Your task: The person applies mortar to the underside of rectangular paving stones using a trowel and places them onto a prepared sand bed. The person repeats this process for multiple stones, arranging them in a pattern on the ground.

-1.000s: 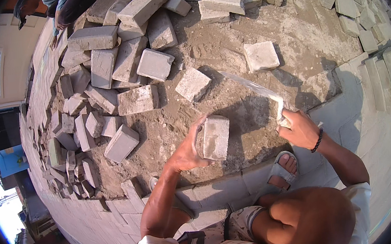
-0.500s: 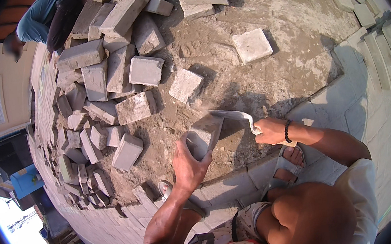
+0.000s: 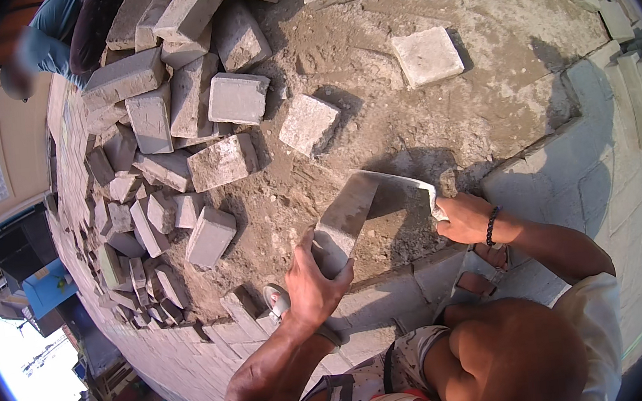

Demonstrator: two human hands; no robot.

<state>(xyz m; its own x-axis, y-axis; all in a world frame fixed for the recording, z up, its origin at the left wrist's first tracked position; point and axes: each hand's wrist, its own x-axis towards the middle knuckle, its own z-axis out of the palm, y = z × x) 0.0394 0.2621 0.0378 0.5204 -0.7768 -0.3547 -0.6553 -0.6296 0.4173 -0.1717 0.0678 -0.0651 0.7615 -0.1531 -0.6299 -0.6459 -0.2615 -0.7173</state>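
Observation:
My left hand (image 3: 316, 283) grips the near end of a grey paving block (image 3: 347, 215), thumb and fingers on opposite sides. The block is tilted above the bare soil, its far end pointing away from me. In my right hand (image 3: 465, 219), fingers closed round the handle, is a trowel (image 3: 406, 180) with a bent metal neck. Its blade shows nearly edge-on and meets the block's far top end; whether it presses there I cannot tell. Beyond them a square paving block (image 3: 310, 125) lies on the soil, and another pale block (image 3: 428, 57) sits farther right.
A heap of loose blocks (image 3: 189, 97) fills the left side. Laid paving (image 3: 553, 176) borders the soil at right and along the near edge, where my sandalled feet (image 3: 479, 274) are. Another person (image 3: 54, 41) is at the far left, beside the heap.
My right hand and the trowel have shifted slightly right and nearer. The block's far end now appears higher, with its long face turned more toward me. The whole view has shifted a little.

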